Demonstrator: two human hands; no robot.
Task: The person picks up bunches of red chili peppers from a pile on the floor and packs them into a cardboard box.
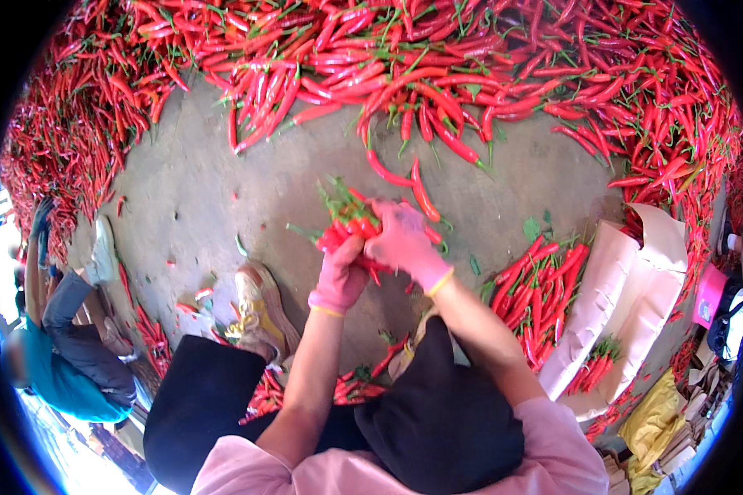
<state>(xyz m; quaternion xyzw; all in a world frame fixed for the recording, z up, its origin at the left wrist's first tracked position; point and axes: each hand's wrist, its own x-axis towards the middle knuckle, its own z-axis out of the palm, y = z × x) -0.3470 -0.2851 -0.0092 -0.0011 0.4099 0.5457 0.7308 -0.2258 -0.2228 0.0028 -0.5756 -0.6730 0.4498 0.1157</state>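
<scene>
Both my hands wear pink gloves with yellow cuffs and meet over the bare floor. My left hand [342,277] grips a bunch of red chili peppers [351,228], their green stems pointing up and away from me. Against the right side of the same bunch, my right hand [404,238] has its fingers curled on the peppers; the fingertips are partly hidden. Just beyond my right hand, a few loose chili peppers [422,190] lie on the floor. A large heap of red chili peppers [347,68] curves across the far side.
An open paper-lined box [619,309] at the right holds a small bunch of chilies [594,368]. A pile of chilies [540,291] lies left of it. My shoe [261,306] stands left of my hands. A co-worker [68,365] sits at far left; a yellow sack [653,421] lies lower right.
</scene>
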